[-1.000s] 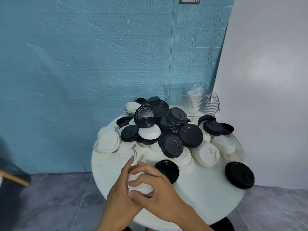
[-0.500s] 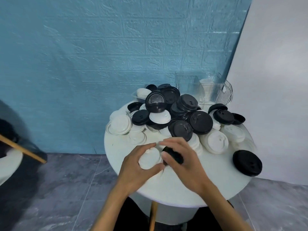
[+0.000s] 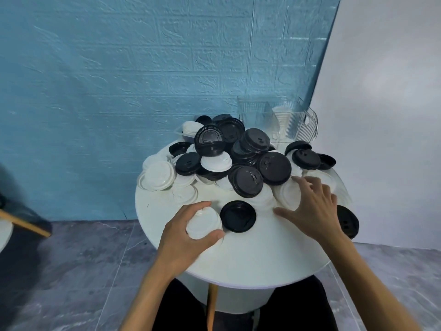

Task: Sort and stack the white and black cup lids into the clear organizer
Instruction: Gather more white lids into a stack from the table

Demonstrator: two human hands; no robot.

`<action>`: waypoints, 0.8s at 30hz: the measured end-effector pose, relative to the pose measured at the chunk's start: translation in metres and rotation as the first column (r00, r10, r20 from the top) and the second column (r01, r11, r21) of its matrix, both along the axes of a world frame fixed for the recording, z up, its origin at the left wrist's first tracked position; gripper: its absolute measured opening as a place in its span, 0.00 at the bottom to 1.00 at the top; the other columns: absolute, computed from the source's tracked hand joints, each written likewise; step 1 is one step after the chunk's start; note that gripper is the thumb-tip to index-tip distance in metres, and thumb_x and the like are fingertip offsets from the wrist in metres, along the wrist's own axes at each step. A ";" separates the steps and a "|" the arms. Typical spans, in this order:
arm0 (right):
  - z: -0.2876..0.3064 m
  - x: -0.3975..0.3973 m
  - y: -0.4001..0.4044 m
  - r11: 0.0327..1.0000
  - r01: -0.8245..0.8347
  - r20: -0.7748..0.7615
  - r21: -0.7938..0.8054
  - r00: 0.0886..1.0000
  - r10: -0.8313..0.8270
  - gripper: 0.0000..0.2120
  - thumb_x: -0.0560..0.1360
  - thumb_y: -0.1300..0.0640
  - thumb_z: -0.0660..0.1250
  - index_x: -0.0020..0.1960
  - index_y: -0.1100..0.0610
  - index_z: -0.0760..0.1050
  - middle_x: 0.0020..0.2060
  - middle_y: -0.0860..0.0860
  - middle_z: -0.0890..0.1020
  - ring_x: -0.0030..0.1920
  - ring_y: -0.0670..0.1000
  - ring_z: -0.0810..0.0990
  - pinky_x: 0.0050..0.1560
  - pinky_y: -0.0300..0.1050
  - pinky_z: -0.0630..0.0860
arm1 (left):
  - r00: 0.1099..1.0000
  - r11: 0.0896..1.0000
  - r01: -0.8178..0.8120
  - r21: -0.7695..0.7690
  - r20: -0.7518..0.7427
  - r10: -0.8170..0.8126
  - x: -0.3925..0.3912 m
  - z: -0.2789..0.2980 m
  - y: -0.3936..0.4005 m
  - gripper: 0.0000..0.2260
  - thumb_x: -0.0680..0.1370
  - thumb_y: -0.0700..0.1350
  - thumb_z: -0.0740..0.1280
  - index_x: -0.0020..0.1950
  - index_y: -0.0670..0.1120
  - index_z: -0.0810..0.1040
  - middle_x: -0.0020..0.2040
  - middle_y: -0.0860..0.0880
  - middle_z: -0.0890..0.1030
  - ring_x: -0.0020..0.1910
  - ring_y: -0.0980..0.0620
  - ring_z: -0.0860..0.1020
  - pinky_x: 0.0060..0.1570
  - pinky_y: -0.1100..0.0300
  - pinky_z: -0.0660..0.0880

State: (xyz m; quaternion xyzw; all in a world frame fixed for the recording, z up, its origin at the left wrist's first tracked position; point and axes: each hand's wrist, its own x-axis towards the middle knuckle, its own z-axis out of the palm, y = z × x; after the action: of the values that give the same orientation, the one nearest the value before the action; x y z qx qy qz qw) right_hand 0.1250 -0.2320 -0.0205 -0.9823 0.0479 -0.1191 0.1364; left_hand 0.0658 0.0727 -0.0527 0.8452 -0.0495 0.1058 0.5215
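Few lids are seen in the organizer [image 3: 284, 120]; most remain heaped. White lids [image 3: 202, 223] are gripped by the left hand [image 3: 183, 232]; the right hand [image 3: 312, 206] is spread.

i'm looking at what seems a staged corner of a café or a small room: blue faux-brick wall panels [image 3: 143, 80] are meeting a plain white wall [image 3: 386, 91], grey marble-look floor tiles [image 3: 71, 271] are running under a round white table [image 3: 250, 254] heaped with cup lids [image 3: 241, 161].

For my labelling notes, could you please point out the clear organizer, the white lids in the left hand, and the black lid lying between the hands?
clear organizer [image 3: 260, 111], head view, ribbed front wall.
white lids [image 3: 202, 223], head view, top face.
black lid [image 3: 238, 216], head view, centre.
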 end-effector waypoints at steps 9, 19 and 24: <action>0.005 -0.009 0.001 0.995 0.019 0.100 0.099 0.995 -0.029 0.36 0.70 0.43 0.77 0.74 0.48 0.68 0.68 0.51 0.71 0.67 0.58 0.69 0.65 0.56 0.66 | 1.000 1.000 0.005 0.014 -0.004 -0.005 0.000 0.001 0.001 0.30 0.62 0.69 0.75 0.63 0.73 0.75 0.62 0.70 0.77 0.63 0.68 0.73 0.56 0.69 0.69; 0.046 -0.049 0.064 0.899 -0.339 0.239 0.279 0.931 0.277 0.35 0.70 0.44 0.76 0.74 0.47 0.69 0.64 0.44 0.69 0.62 0.45 0.69 0.62 0.39 0.65 | 0.999 0.999 0.009 -0.034 -0.032 -0.010 0.000 0.000 0.001 0.30 0.62 0.71 0.75 0.64 0.73 0.75 0.63 0.70 0.77 0.64 0.68 0.74 0.57 0.65 0.70; 0.043 -0.054 0.123 0.716 -0.557 0.113 0.421 0.816 0.568 0.33 0.69 0.42 0.73 0.72 0.40 0.67 0.62 0.34 0.68 0.65 0.40 0.69 0.65 0.37 0.67 | 0.997 0.999 -0.007 -0.032 -0.074 0.005 -0.002 0.000 0.002 0.37 0.62 0.67 0.77 0.69 0.72 0.68 0.62 0.72 0.78 0.62 0.69 0.76 0.55 0.64 0.74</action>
State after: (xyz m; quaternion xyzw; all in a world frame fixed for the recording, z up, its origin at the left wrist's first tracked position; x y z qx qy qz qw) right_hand 0.0713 -0.1088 0.0225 -0.8954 -0.2254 -0.0460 0.3813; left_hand 0.0634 0.0745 -0.0525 0.8401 -0.0259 0.0767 0.5364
